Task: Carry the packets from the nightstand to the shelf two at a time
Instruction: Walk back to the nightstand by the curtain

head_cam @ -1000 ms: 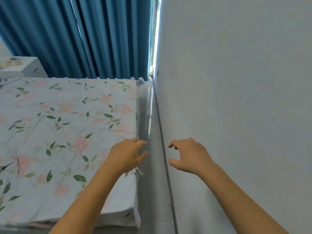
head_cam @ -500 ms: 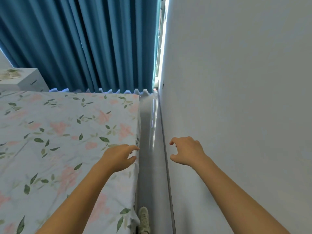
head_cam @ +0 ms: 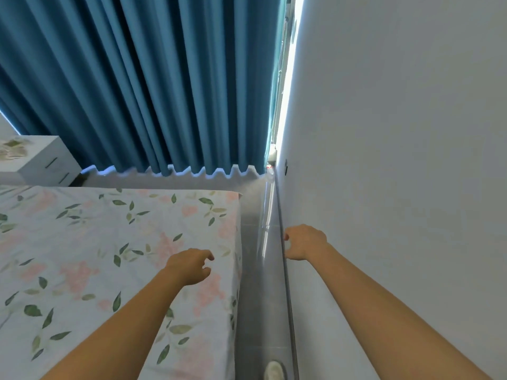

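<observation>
Both hands, left hand point(head_cam: 189, 267) and right hand point(head_cam: 304, 242), empty and half-curled; packets point(head_cam: 12, 150) (blurry) wait on nightstand point(head_cam: 44, 163), upper left.

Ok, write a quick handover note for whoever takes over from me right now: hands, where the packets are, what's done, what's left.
Left hand: empty, fingers loosely curled, above the floral bedsheet.
Right hand: empty, fingers curled, beside the white wall.
Packets: something pale lies on top of the white two-drawer nightstand at far left by the blue curtain; too blurred to count.
Shelf: not in view.
Done: cannot tell from here.
Left: walk the narrow grey floor strip round the bed to the nightstand, take two packets, carry them to the shelf.
</observation>
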